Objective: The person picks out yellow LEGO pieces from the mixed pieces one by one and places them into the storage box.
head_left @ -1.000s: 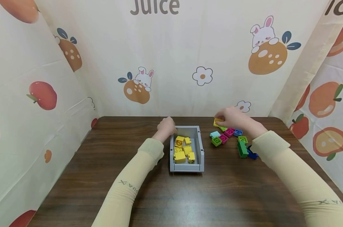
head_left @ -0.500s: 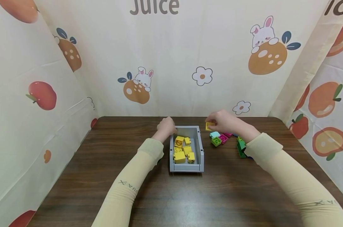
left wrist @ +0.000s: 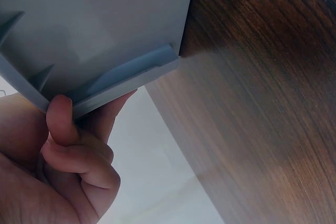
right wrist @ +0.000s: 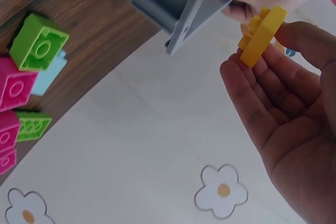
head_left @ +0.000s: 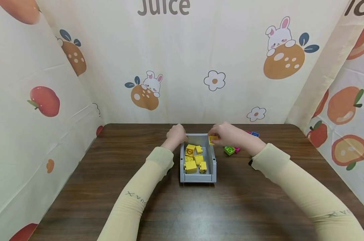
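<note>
A grey plastic bin stands on the brown table with several yellow toy bricks inside. At its far left corner is my left hand, gripping the rim; in the left wrist view the fingers curl over the bin's edge. My right hand pinches a flat yellow toy brick between thumb and fingertips, close by the bin's far right corner. The right wrist view shows that brick's studs facing toward the bin.
Right of the bin lie loose toy bricks: a lime green brick, a pink brick, a blue brick and a light blue brick. My right arm covers others. A printed curtain hangs behind the table.
My right hand has carried the yellow brick leftward from above the loose bricks to the bin's far right corner. The left hand and the bin have stayed put.
</note>
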Available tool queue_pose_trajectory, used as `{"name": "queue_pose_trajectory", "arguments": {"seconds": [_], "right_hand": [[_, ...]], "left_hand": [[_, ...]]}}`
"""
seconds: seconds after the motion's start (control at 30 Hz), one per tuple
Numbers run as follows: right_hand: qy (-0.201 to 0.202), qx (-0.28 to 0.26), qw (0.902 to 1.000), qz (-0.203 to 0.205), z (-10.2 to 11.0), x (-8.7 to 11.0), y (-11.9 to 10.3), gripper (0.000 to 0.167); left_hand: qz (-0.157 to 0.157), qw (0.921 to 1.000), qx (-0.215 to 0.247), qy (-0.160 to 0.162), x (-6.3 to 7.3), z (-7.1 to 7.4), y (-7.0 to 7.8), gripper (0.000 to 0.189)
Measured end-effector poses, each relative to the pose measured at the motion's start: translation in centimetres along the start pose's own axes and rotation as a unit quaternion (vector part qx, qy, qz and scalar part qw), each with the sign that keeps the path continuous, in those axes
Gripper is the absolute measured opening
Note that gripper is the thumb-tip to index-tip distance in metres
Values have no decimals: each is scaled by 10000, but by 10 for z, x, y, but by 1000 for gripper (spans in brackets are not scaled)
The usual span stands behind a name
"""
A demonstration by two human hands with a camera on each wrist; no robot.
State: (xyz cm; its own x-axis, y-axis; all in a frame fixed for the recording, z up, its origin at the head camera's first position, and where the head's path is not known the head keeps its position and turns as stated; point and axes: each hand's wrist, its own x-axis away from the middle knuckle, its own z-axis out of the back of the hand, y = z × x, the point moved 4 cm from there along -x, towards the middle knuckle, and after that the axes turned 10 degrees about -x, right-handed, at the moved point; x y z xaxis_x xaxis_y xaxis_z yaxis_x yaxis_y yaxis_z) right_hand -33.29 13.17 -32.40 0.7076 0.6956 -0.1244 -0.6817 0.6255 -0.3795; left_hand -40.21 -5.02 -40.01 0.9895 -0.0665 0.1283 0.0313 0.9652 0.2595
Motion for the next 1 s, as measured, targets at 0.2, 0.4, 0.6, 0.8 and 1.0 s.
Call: {"name": "queue_pose_trajectory", "arguments": {"seconds": [0.2, 0.4, 0.6, 0.8, 1.0], "right_hand": [[-248, -60, 9997, -67, -11, -4, -8, 17], [-462, -27, 9989, -36, -25, -7, -11, 18], [-695, -124, 9975, -38, -38, -10, -13, 22], [-864, -51, 9960, 219, -49, -14, -14, 23], [-1052, 22, 9943, 166, -62, -18, -10, 26]], "left_hand": [[4, 10000, -20, 13, 0, 0, 0, 21], [18, 10000, -68, 7, 1, 0, 0, 21], [21, 10000, -87, -10, 2, 2, 0, 16], [41, 10000, -76, -35, 3, 3, 0, 15], [77, 9999, -88, -71, 2, 3, 1, 14]]}}
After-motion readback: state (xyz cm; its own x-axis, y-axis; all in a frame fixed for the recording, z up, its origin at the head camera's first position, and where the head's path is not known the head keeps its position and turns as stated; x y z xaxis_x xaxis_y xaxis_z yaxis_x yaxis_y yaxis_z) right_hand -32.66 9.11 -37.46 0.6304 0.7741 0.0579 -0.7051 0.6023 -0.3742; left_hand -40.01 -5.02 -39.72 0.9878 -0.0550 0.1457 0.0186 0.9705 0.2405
